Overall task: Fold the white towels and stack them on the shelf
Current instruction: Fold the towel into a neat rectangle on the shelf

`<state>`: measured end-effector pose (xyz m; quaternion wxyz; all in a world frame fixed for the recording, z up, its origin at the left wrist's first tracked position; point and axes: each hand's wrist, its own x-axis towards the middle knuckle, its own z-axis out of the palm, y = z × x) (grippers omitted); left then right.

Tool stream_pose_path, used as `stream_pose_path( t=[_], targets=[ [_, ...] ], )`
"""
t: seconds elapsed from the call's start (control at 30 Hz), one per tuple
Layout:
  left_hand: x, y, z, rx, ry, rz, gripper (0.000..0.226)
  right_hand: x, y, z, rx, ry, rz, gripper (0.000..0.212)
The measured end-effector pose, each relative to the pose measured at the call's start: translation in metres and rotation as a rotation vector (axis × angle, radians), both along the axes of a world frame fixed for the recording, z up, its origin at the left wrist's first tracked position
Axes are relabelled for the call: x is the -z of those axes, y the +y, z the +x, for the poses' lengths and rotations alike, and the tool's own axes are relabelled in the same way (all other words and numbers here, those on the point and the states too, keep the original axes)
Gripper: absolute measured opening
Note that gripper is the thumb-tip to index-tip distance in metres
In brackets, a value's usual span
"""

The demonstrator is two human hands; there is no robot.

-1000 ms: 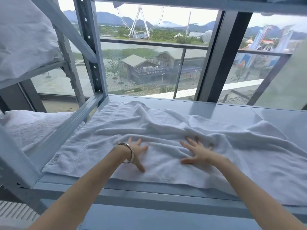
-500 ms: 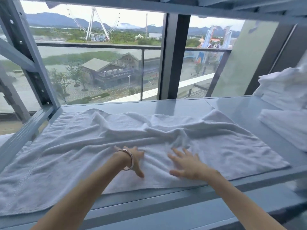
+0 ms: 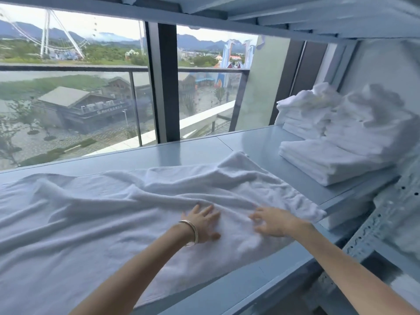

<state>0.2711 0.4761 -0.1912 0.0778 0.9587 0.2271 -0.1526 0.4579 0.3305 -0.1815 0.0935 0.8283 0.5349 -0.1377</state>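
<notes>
Head view first: I see the grey-blue metal shelf [image 3: 238, 144] running across the frame, its far edge against a tall window [image 3: 75, 92] that looks out on rooftops, a railing and a big wheel in the distance. Most of the shelf surface on my left and centre is covered by one white towel [image 3: 79, 212], spread open and rumpled, with long wrinkles running across it and its right end bunched up a little near the middle of the shelf. Its near edge hangs just over the shelf's front lip.

At the right end of the same shelf I see a stack of folded towels [image 3: 327, 162], lying well apart from the spread one, with more white linen [image 3: 372, 119] heaped loosely behind and above it.

Both hands lie on the spread towel, near its right end and close to each other. My left hand [image 3: 202, 223] rests flat, fingers straight and lightly spread, palm pressing the cloth; a metal bangle [image 3: 192, 231] sits on that wrist. My right hand [image 3: 272, 222] is blurred; its fingers look spread and touching the cloth, grasping nothing that I can make out.
</notes>
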Motion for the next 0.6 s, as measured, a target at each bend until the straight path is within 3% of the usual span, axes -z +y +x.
stream_pose_path(
  t=[0.17, 0.37, 0.5, 0.6],
  targets=[
    [-0.007, 0.007, 0.004, 0.073, 0.098, -0.017, 0.072, -0.008, 0.040, 0.045, -0.031, -0.013, 0.424, 0.037],
    [-0.039, 0.010, 0.006, -0.111, 0.216, 0.099, 0.041, -0.009, 0.074, 0.106, -0.099, -0.070, 0.355, 0.041],
    [-0.048, 0.003, 0.042, -0.221, -0.184, 0.348, 0.032, -0.005, 0.088, 0.121, -0.258, -0.055, 0.318, 0.044],
    [-0.037, 0.010, 0.077, -0.188, -0.345, 0.322, 0.046, 0.002, 0.085, 0.120, -0.332, -0.073, 0.188, 0.043]
  ],
)
